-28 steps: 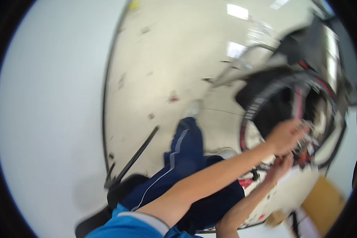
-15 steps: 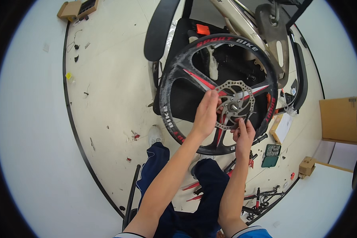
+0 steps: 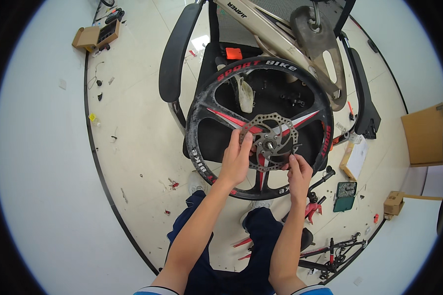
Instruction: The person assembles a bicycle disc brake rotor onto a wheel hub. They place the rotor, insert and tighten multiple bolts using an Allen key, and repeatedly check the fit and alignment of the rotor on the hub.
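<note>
A black bicycle wheel [image 3: 198, 129] with red and white spokes leans over a black chair seat. At its hub is a silver, perforated brake disc [image 3: 273, 118]. My left hand [image 3: 236, 160] grips the left edge of the disc, its fingertips partly hidden behind the rim of holes. My right hand [image 3: 299, 178] is closed at the lower right of the disc, pinching a small dark hex key [image 3: 296, 147] between thumb and fingers. The key's tip lies close to the disc's right edge; whether it touches a bolt I cannot tell.
A beige bike frame [image 3: 261, 24] rests on the chair beyond the wheel, between the armrests [image 3: 173, 59]. A pale glove [image 3: 245, 96] and an orange piece [image 3: 234, 53] lie on the seat. On the floor are a green tool case [image 3: 344, 204], a cardboard box [image 3: 393, 202] and a black-red frame [image 3: 332, 253].
The whole view has shifted, so wheel and hands sit further left and lower. Relative to the hub, my right hand and the key have moved a little right and up; my left hand keeps its grip.
</note>
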Demonstrator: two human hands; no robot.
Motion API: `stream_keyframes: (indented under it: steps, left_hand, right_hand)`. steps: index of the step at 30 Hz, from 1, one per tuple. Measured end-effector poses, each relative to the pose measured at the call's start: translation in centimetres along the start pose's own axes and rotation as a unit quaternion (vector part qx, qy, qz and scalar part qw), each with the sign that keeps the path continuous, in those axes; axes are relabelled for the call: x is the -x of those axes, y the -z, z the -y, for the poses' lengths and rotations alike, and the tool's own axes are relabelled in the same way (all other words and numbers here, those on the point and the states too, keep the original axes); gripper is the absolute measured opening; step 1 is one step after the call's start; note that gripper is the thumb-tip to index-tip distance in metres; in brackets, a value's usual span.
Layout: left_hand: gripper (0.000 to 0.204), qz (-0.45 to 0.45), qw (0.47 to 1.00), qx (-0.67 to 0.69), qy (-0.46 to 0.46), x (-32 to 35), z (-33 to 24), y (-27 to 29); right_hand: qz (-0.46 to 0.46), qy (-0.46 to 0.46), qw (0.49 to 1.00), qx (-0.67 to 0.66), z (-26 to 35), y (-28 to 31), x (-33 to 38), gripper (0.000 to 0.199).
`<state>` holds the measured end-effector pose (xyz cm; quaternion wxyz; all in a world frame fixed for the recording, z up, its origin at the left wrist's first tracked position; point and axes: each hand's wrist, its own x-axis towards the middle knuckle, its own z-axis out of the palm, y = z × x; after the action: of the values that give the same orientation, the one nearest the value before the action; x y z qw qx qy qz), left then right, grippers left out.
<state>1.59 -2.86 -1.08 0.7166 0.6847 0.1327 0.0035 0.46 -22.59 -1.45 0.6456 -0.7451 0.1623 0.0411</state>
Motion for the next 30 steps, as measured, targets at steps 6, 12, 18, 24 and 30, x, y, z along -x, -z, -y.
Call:
stream_keyframes:
  steps: [6, 12, 18, 24, 30]
  left_hand:
    - [0.042, -0.134, 0.956, -0.194, -0.174, 1.9, -5.3, 3.4]
    - [0.03, -0.111, 0.831, -0.478, -0.263, -14.6, -13.2, 3.8]
    - [0.042, 0.15, 0.814, -0.559, 0.051, -31.4, -12.4, 6.9]
    - [0.064, 0.318, 0.731, -0.574, -0.187, -37.0, -9.1, 8.1]
    - [0.052, 0.352, 0.69, -0.625, -0.1, -36.7, -9.0, 5.6]
  right_hand:
    - [-0.046, 0.053, 0.994, -0.08, 0.4, 0.4, -0.4, 0.018]
    - [-0.057, 0.064, 0.991, -0.106, 0.9, 0.6, -0.5, 0.012]
    - [-0.062, 0.034, 0.99, -0.119, 1.6, 1.9, -0.6, 0.012]
    - [-0.048, 0.014, 0.984, -0.168, 2.5, 2.3, -0.7, 0.013]
    - [-0.053, 0.035, 0.984, -0.165, 2.1, 2.9, -1.3, 0.013]
